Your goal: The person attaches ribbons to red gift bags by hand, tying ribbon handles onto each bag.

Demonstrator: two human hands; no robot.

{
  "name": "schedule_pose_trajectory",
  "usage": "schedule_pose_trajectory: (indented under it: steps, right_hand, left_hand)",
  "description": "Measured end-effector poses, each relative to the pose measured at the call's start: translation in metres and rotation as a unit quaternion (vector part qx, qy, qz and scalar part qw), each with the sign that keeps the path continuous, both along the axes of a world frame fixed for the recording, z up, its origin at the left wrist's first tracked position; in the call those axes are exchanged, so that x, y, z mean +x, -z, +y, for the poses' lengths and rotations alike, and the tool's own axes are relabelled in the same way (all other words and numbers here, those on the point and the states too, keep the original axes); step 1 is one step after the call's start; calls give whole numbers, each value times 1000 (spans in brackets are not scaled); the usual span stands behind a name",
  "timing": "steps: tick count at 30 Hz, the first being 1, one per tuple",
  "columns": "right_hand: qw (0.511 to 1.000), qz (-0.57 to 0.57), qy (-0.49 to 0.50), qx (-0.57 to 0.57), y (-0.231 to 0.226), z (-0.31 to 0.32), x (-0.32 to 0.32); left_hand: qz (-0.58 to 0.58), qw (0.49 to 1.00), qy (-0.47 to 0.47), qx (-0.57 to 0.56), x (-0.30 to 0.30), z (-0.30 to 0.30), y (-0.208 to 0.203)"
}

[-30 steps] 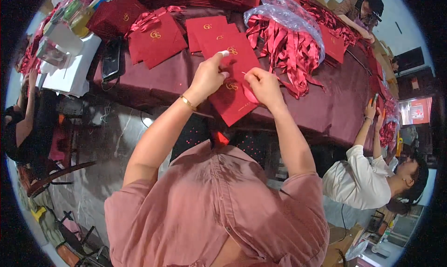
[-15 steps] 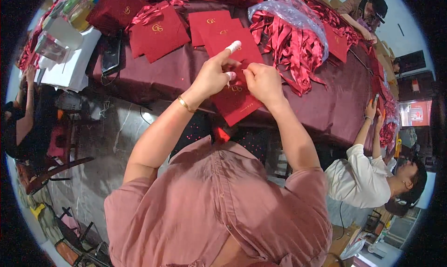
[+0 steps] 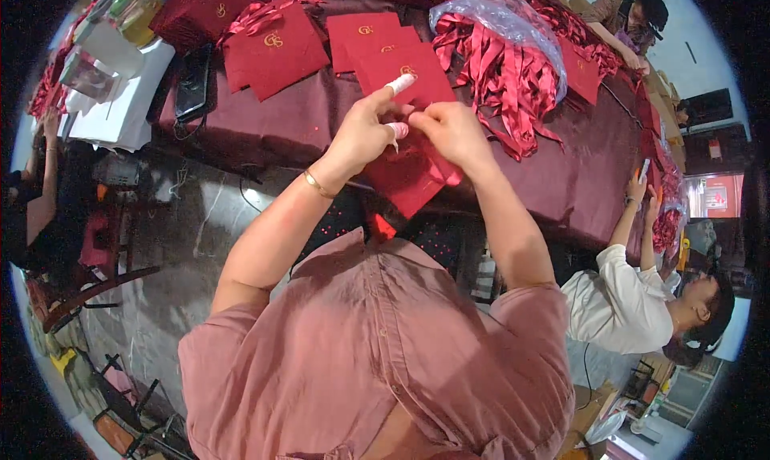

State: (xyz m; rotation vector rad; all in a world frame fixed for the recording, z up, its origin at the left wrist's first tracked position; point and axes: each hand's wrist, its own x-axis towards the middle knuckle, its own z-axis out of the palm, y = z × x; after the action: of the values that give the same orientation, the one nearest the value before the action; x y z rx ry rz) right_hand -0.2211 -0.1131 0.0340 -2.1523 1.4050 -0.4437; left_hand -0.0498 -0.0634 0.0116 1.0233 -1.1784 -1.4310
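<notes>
At the table's near edge, both my hands work close together over a red card sleeve [image 3: 437, 79] with a gold emblem. My left hand [image 3: 365, 135], white wraps on its index finger and thumb, lies over the sleeve's left side. The index finger points forward and the other fingers curl inward; what they grip is hidden. My right hand [image 3: 455, 135] pinches beside the left fingertips. A shiny red ribbon [image 3: 443, 171] trails beneath it across the sleeve's lower part, which juts past the table edge.
More red sleeves [image 3: 277, 52] lie farther left, near a black phone [image 3: 192, 83]. A plastic bag [image 3: 501, 15] spills red ribbons [image 3: 509, 83] at the right. Jars [image 3: 108, 51] stand on white paper [image 3: 128, 115]. Co-workers sit at both sides; one in white [image 3: 622, 308] is at the right.
My right hand has shifted slightly left and up. A loose ribbon now shows beneath it, over the lower part of the sleeve. The left hand stays nearly in place.
</notes>
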Motion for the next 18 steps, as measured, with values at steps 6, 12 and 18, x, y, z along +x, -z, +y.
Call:
schedule_pose_trajectory:
  steps: [6,12,18]
  right_hand:
    - [935,-320,147,-44,19,-11,-48]
    - [812,-545,85,191,42,25,-40]
    - [823,-519,87,215,40,24,-49]
  left_hand:
    - [113,983,-146,2,19,-2,-14]
    - [178,979,-98,-1,13,0,-10]
    - [-101,977,-55,-179,15,-7,-4]
